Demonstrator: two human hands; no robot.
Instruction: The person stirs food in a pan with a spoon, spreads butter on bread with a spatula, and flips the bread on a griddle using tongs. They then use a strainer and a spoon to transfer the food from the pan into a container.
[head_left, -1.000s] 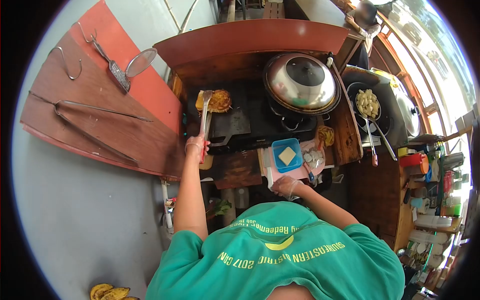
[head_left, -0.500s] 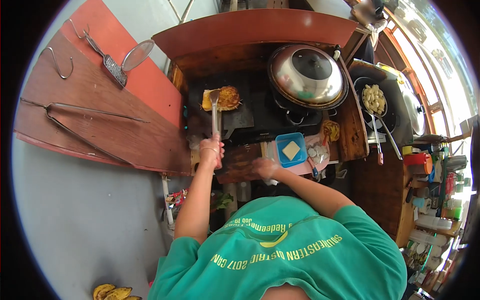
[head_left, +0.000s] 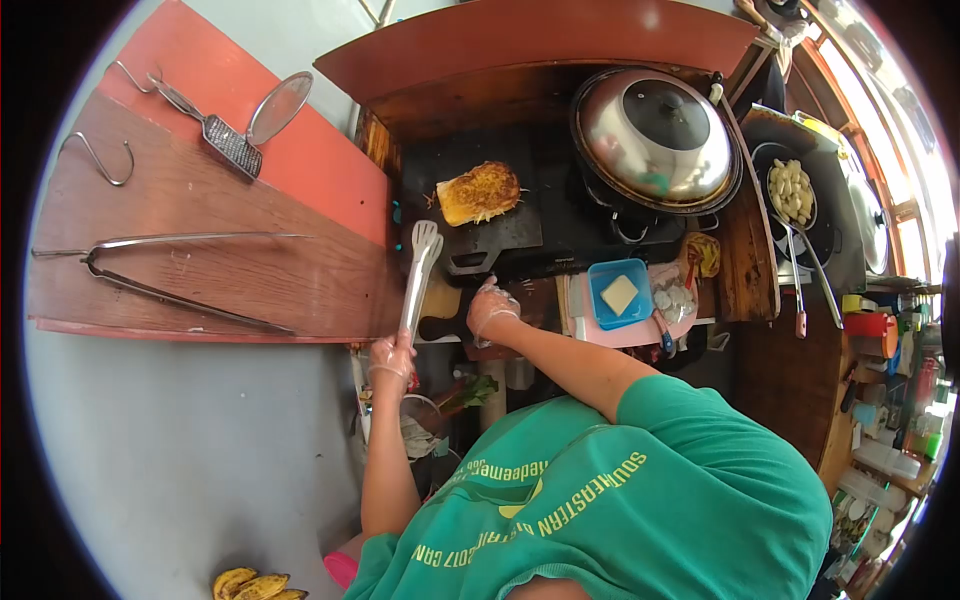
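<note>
Left hand (head_left: 392,356), gloved: closed around the handle of metal tongs (head_left: 419,270), tips clear of the griddle's (head_left: 520,232) near-left corner. Toasted sandwich (head_left: 479,192): on griddle, beyond the tips, untouched. Right hand (head_left: 492,308), gloved: curled at griddle's near edge; grip unclear.

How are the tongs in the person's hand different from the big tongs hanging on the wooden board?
The held tongs are short with flat, wide tips; the hanging tongs are much longer and thin as wire. The held tongs are gripped in the gloved left hand and nearly closed; the hanging tongs lie spread apart against the board, untouched. Both are shiny metal.
</note>
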